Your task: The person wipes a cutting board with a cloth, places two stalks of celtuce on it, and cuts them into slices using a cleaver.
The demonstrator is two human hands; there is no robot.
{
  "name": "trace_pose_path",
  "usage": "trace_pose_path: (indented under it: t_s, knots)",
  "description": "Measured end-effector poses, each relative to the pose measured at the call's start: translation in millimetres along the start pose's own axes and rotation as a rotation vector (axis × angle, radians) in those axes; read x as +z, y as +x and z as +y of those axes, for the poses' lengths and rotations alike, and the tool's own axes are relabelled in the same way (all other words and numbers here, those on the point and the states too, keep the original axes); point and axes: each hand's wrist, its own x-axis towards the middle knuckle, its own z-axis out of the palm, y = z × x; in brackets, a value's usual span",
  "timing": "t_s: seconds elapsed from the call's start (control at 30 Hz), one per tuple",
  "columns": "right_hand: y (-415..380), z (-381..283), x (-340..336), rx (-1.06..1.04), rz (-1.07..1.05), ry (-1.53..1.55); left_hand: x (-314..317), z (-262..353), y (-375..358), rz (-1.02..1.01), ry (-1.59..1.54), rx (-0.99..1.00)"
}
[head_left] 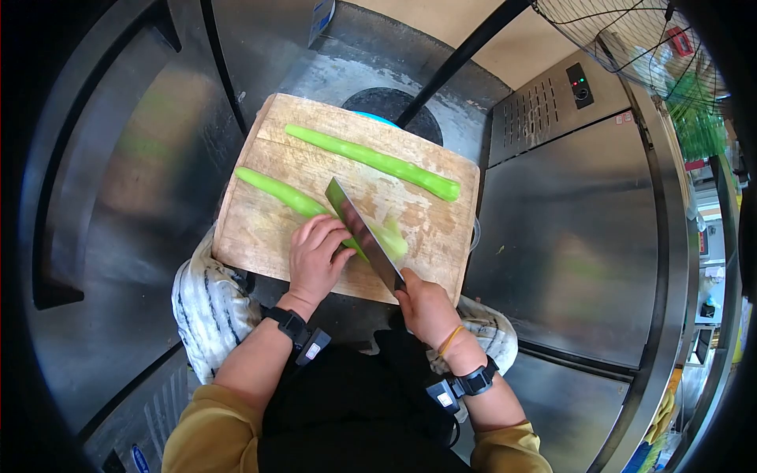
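Observation:
A wooden cutting board (276, 236) lies across the person's knees. My right hand (426, 306) is closed round the handle of a cleaver (364, 238), whose blade stands over the near green stalk. My left hand (318, 256) presses on this near stalk (276, 189) just left of the blade, fingers bent over it. Pale green slices (390, 239) lie right of the blade, partly hidden by it. Farther up the board, a second peeled green stalk (374, 159) lies whole and slanted, apart from both hands.
Steel cabinet doors (568, 236) stand at the right, with a control panel (579, 85) above. Another steel door (134, 173) is at the left. Behind the board are a round dark plate (394, 106) on the floor and a slanted black bar (465, 59). A wire basket (631, 39) hangs upper right.

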Motion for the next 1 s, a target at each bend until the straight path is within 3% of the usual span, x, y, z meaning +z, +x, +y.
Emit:
trace_pose_path:
  t_s: [0.43,0.63,0.73,1.0]
  knots:
    - [39.9,3.1,20.2,0.02,-0.053,-0.095,1.3,-5.1,0.2,0.008,0.0,0.016]
    - [32.0,23.7,23.1,-0.043,0.112,0.136,2.1,-9.5,1.5,0.022,-0.048,-0.022]
    - [18.3,12.8,14.6,0.042,0.079,0.234,0.6,-7.0,2.3,0.035,-0.068,-0.018]
    - [-0.6,-2.3,0.9,-0.03,0.057,0.041,0.6,-7.3,2.1,0.045,-0.057,-0.018]
